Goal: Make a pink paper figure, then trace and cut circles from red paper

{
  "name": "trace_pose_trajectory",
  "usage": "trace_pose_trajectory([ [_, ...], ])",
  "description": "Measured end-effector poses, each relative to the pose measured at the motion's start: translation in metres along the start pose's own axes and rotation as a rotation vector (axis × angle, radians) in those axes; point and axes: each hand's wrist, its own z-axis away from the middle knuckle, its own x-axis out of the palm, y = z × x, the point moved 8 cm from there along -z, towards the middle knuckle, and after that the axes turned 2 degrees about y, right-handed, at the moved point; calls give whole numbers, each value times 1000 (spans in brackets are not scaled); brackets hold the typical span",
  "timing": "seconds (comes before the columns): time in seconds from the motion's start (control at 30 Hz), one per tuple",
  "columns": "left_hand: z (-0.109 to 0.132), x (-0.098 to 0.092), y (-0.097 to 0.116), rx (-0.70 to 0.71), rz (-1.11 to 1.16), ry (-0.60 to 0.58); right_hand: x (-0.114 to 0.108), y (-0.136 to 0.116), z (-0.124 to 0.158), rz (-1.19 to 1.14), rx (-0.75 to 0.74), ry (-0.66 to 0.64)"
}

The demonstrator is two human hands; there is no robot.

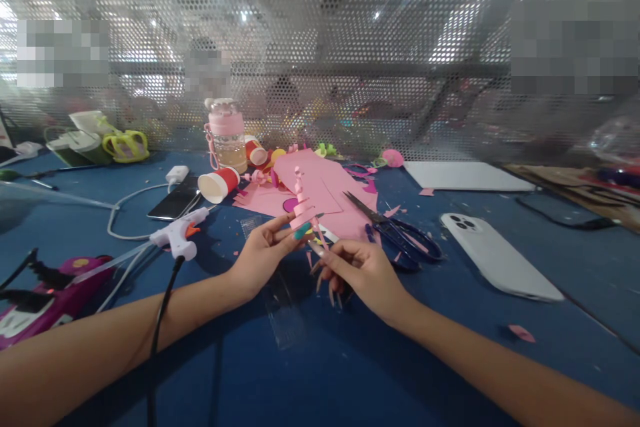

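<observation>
My left hand (263, 252) pinches a small pink paper figure (301, 203) upright above the blue table (350, 360), thumb and fingers closed on its lower part. My right hand (361, 271) meets it from the right, fingertips pinched at the base of the figure where thin pink strips hang down. Both hands are over the middle of the table, just in front of a pile of pink paper sheets (320, 190). Blue-handled scissors (400, 233) lie open immediately right of my right hand.
A white glue gun (180, 235) with its cord lies left of my left hand. A white phone (500, 253) lies face down at right, a dark phone (173, 203) at left. Red paper cups (220, 185), a pink bottle (227, 137) and a perforated metal screen (350, 47) stand behind.
</observation>
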Motion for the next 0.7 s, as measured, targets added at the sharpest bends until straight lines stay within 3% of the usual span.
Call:
trace_pose_trajectory([
  [0.7,2,3,0,22,-1,-60,1,-3,1,-65,-8,-33],
])
